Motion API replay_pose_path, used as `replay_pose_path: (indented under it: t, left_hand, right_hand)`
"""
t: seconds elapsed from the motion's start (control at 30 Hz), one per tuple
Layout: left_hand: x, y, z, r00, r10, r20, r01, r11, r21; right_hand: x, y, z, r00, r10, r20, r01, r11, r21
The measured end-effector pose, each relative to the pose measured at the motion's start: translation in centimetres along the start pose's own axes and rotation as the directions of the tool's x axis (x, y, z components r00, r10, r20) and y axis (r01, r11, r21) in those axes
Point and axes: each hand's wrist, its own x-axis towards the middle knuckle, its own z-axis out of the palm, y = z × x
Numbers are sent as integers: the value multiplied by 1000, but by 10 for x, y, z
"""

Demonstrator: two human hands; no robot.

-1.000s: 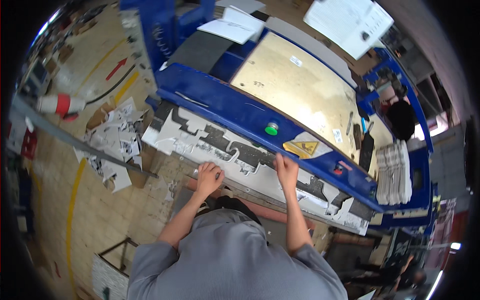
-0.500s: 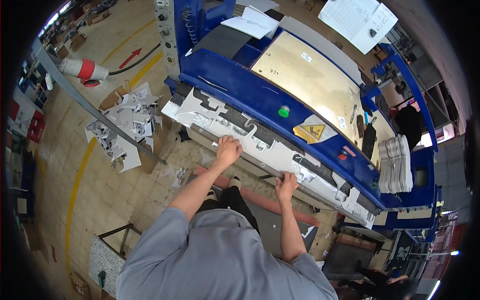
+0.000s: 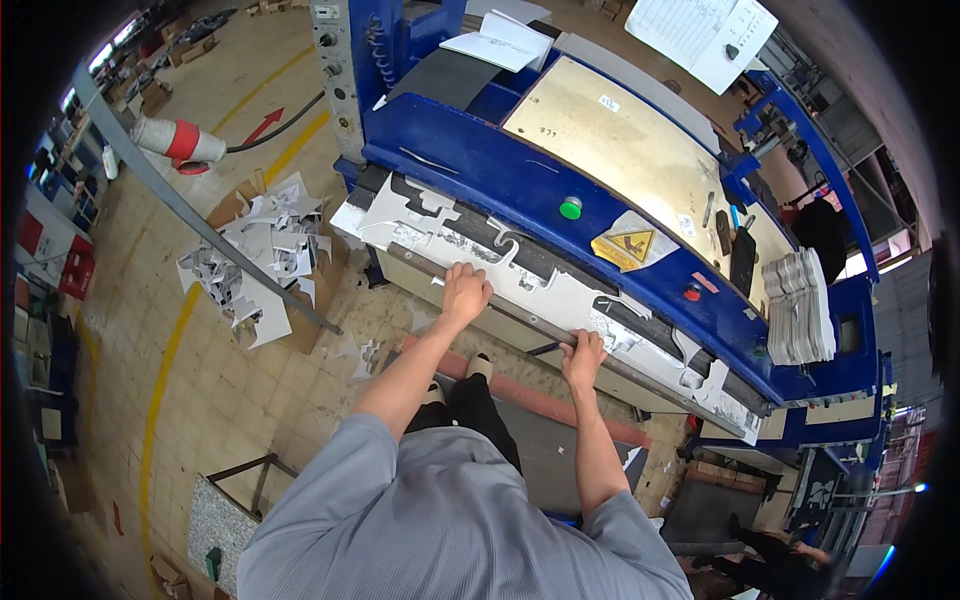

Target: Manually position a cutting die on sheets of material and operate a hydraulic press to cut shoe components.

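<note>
In front of me a long metal tray or bed (image 3: 480, 318) juts out from under a blue press. On it lies a white cardboard sheet (image 3: 560, 303) with irregular cut-outs, a hook-shaped one among them, and dark material shows through the gaps. My left hand (image 3: 465, 293) is curled over the tray's front edge left of the middle, fingertips by the sheet. Farther right, my right hand (image 3: 583, 358) grips the same edge, its fingers bent over the top and its thumb in front. The undersides of both hands are hidden.
The press's blue front beam (image 3: 480, 195) carries a green button (image 3: 570, 208) and a yellow warning sign (image 3: 628, 243). Stacked card strips (image 3: 798, 308) stand at the right. White scraps (image 3: 262, 265) fill a carton on the left floor, behind a grey bar (image 3: 200, 210). A co-worker (image 3: 770, 563) is at lower right.
The whole view has shifted slightly. Both hands keep their places on the tray's front edge, and the sheet stays in place on the tray.
</note>
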Motion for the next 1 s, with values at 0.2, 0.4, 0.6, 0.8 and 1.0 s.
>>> replay_pose_path:
  t: [0.2, 0.4, 0.6, 0.8, 1.0]
  left_hand:
    - [-16, -3, -2, 1000, 9, -22, -10, 1000, -27]
    - [-44, -9, -33, 964, -33, 265, 25, 999, 34]
    - [40, -25, -60, 782, -214, 585, 313, 947, -72]
    - [112, -56, 16, 989, -28, 145, 40, 996, -78]
    - [116, -68, 41, 935, -56, 351, -63, 945, 320]
  right_hand:
    - [-12, 3, 2, 999, -23, 24, 22, 999, 38]
    - [-34, -8, -24, 946, -32, 324, 12, 998, 64]
    - [71, -74, -51, 723, -28, 690, -255, 918, 305]
    - [156, -117, 50, 954, -199, 225, 177, 978, 112]
    - [167, -125, 73, 849, -159, 505, 145, 987, 67]
